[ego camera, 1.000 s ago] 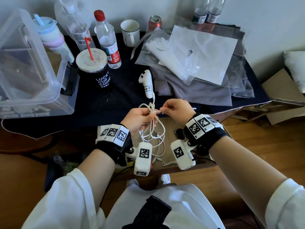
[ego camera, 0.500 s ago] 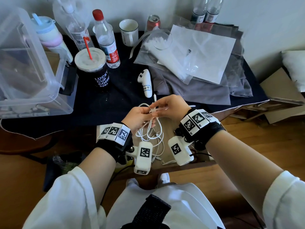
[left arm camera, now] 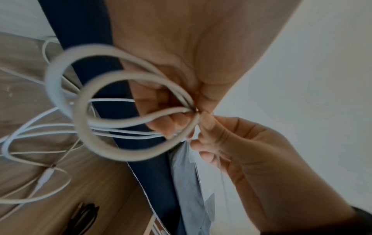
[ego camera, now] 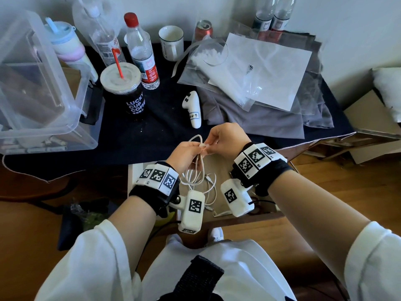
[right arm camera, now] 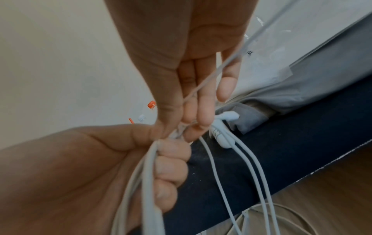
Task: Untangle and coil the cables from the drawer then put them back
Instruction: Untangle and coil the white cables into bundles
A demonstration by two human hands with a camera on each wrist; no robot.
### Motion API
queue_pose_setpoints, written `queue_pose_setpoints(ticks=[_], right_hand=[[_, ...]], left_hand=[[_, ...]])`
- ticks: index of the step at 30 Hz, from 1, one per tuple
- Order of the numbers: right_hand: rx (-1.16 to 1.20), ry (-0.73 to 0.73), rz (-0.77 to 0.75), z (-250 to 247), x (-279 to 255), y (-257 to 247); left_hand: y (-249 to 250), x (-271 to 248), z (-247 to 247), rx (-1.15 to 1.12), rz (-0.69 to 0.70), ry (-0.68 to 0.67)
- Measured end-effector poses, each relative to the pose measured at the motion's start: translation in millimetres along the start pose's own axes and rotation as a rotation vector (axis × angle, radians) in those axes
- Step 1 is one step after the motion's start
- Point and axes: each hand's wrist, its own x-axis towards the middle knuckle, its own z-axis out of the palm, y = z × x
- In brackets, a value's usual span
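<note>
From the head view, your left hand (ego camera: 187, 156) and right hand (ego camera: 227, 140) meet above the open drawer (ego camera: 219, 168), at the near edge of the dark-clothed table (ego camera: 134, 129). Your left fingers are curled round a bundle of white cable (ego camera: 200, 170) loops, and your right thumb and forefinger pinch the cable right beside them, at a small white piece you cannot identify from here. One small loop stands up above your left fist; the rest hangs down, with loose strands lying on the drawer's wooden floor.

The left wrist view shows what the head view hides: two rounded coils (left arm camera: 120, 114) gathered in your left hand (left arm camera: 181, 63), with the right fingertips (left arm camera: 205, 120) touching at the point where they cross. Thinner strands trail off across the drawer bottom.

The right wrist view alone shows a thin strand running across your right fingers (right arm camera: 203, 101), and cable strands (right arm camera: 249, 162) dropping toward the drawer past a white controller (right arm camera: 223, 135) on the cloth.
</note>
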Motion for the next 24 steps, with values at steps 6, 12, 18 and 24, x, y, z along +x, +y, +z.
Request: queue_pose_setpoints(ticks=[6,12,18,24], right_hand=[[0.093,-0.05,0.034,4,-3,-4],[0.206,-0.116,0.095,3,-4,0],[0.31,-0.159,0.144,0,-4,-4],[0.091,-0.028,0.094,5,-3,-10]], left_hand=[[-4,-3,-2,-0.176,-0.07,-0.031],[-2,-2,-4,-0.069,-0.067,-0.08],[8,-6,-4,-0.02,-0.049,-0.047],[0,2,0,0.183,0.0,0.212]])
